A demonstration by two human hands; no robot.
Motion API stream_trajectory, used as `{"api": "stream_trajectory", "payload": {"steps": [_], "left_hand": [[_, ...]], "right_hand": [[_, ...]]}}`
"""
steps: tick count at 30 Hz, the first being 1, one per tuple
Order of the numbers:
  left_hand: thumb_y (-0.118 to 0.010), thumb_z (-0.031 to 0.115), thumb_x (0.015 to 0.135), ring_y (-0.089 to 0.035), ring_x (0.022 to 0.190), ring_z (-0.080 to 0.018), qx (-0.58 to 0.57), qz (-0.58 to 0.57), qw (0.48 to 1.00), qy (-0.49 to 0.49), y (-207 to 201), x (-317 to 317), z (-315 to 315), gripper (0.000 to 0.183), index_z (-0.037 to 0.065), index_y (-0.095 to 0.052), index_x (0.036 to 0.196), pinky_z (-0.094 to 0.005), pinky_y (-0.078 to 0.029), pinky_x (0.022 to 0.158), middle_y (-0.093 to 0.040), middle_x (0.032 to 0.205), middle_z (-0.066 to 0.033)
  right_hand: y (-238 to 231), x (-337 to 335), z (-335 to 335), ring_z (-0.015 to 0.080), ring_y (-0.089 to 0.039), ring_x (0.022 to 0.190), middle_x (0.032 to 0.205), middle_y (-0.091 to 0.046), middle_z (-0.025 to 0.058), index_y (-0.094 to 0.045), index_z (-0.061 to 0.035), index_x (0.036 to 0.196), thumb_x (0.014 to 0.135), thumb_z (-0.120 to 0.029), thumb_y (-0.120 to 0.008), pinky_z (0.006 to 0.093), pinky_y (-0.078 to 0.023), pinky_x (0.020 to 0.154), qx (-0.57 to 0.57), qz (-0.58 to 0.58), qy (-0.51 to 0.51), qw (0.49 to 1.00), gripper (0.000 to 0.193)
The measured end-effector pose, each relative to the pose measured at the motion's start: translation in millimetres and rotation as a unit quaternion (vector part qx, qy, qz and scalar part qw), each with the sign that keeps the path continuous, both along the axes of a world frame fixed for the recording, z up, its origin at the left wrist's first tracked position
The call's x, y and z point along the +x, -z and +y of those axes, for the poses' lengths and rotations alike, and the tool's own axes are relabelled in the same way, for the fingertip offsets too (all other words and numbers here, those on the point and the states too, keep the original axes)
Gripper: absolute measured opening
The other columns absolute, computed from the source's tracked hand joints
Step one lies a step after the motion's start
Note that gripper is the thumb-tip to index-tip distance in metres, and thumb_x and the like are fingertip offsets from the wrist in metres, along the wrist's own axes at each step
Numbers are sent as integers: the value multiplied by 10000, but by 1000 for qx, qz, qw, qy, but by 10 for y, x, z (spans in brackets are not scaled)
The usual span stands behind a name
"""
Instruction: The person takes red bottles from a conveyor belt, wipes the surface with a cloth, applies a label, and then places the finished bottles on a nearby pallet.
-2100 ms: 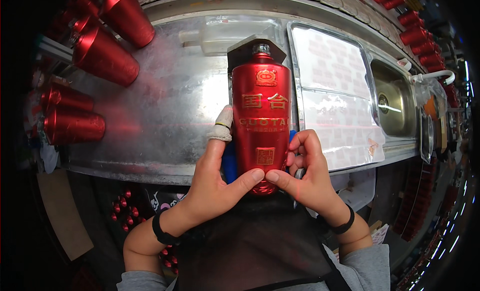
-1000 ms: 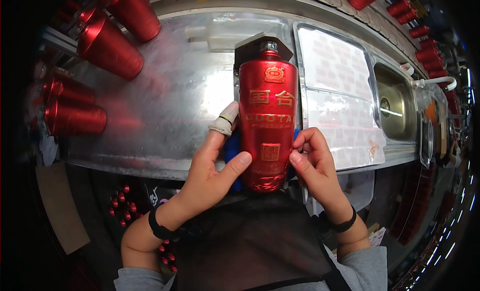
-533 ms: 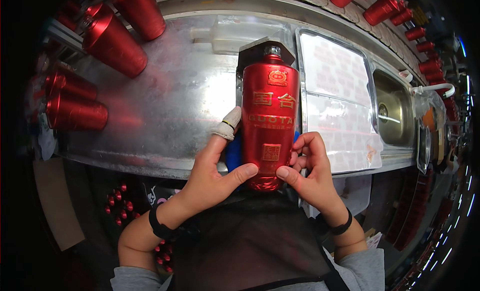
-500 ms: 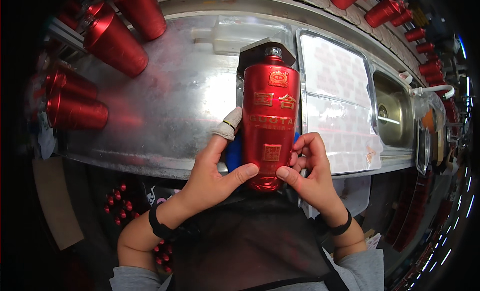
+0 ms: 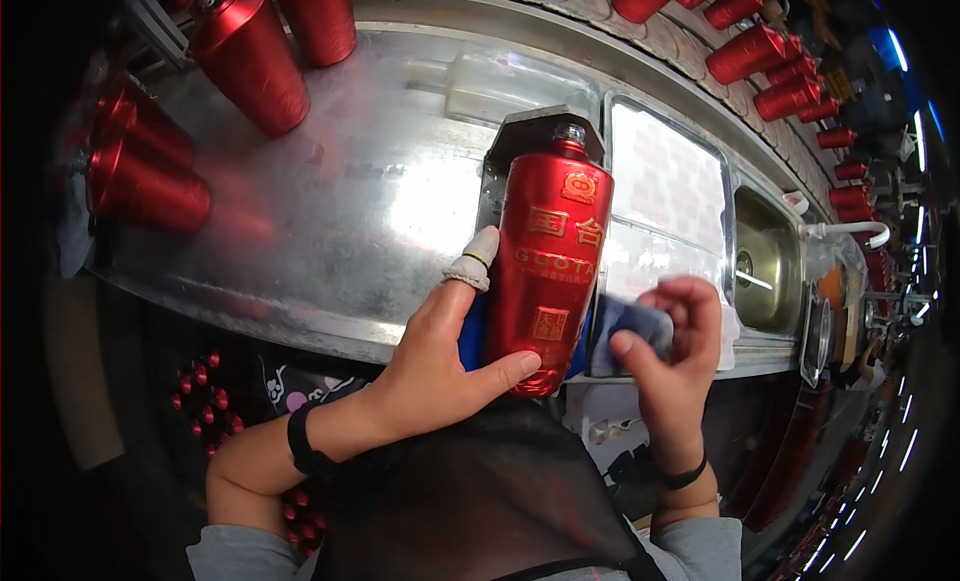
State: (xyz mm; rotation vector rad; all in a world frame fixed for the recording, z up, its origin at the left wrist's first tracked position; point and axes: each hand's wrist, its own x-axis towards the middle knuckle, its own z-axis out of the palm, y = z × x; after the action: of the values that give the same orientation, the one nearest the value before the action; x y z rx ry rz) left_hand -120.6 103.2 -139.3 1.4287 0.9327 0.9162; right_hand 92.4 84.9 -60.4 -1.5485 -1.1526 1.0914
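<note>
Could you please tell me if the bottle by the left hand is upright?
No, the red bottle is tipped back: its front faces up, its neck points away from the apron.

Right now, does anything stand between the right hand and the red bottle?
Yes: a blurred blue-grey piece, held in the right hand, is between that hand and the right side of the red bottle. I cannot tell whether it touches the bottle.

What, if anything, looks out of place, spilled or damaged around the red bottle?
Nothing looks misplaced, spilled or damaged. The red bottle in the left hand looks intact where visible; the blue-grey item in the right hand is too blurred to judge.
</note>
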Motion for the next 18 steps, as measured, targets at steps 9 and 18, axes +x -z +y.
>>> {"api": "stream_trajectory", "payload": {"steps": [9, 18], "left_hand": [[-785, 252, 787, -411, 1338, -403, 30, 23, 999, -18, -8, -21, -17, 957, -73, -222, 1490, -421, -334, 1110, -375, 1457, -289], [-778, 237, 787, -410, 1348, -378, 6, 5, 1000, -2, -20, -57, 6, 953, -72, -219, 1494, -406, -334, 1113, -384, 1459, -278]], "right_hand": [[-200, -181, 367, 267, -654, 724, 834, -661, 137, -638, 16, 977, 709, 68, -753, 329, -509, 631, 237, -342, -206, 886, 296], [-130, -123, 154, 259, -626, 698, 835, -648, 107, -673, -9, 936, 613, 95, -715, 344, -486, 596, 309, -311, -286, 852, 342]]}}
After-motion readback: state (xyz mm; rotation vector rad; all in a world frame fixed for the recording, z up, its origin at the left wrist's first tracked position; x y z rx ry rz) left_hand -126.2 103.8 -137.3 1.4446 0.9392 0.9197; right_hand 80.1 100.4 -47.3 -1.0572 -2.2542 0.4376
